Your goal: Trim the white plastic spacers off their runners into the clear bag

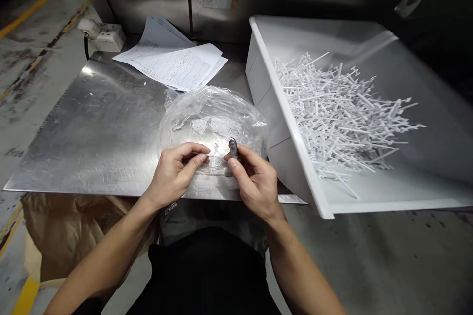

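My left hand (175, 171) pinches the end of a thin white plastic piece (215, 155), which has small cross-arms like a moulded sprue. It points right, toward the other hand. In my right hand (254, 177), thumb and fingers close around a small metal clipper (232, 148), dark and shiny, held nearly upright. A narrow gap separates the clipper from the white piece. Both hands are just above a clear plastic bag (236, 103) that lies spread on the steel table (99, 142). Whatever lies inside the bag is hard to make out.
On the right stands a large white bin (291, 123) holding a heap of white plastic pieces (332, 113). Printed sheets (177, 61) lie at the back, beside a power strip with a plug (109, 38). A brown paper bag (77, 231) sits below the table's front edge.
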Demonstrator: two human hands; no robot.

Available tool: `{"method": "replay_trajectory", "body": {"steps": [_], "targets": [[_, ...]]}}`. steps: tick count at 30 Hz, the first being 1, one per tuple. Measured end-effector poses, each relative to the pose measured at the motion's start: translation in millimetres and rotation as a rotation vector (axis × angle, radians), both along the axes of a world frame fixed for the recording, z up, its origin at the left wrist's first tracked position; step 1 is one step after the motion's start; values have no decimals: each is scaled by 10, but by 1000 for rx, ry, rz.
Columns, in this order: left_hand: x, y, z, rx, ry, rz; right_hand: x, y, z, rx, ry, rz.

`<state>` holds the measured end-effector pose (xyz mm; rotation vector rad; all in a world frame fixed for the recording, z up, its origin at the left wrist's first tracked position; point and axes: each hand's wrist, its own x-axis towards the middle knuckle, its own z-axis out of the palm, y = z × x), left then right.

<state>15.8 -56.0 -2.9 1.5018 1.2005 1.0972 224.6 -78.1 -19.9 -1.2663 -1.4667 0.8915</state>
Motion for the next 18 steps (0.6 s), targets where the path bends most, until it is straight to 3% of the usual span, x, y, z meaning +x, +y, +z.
{"method": "replay_trajectory", "body": {"steps": [3,6,10,18], "targets": [[-12,-10,-8,-20,-46,-9,-7,26,126,66,-81,25],[-8,5,-15,-15,-64,-20,12,101,196,-26,0,109],[3,27,-25,15,-29,-11,38,176,156,-197,236,225],[16,5,1,48,61,19,49,119,173,-174,266,220]]}}
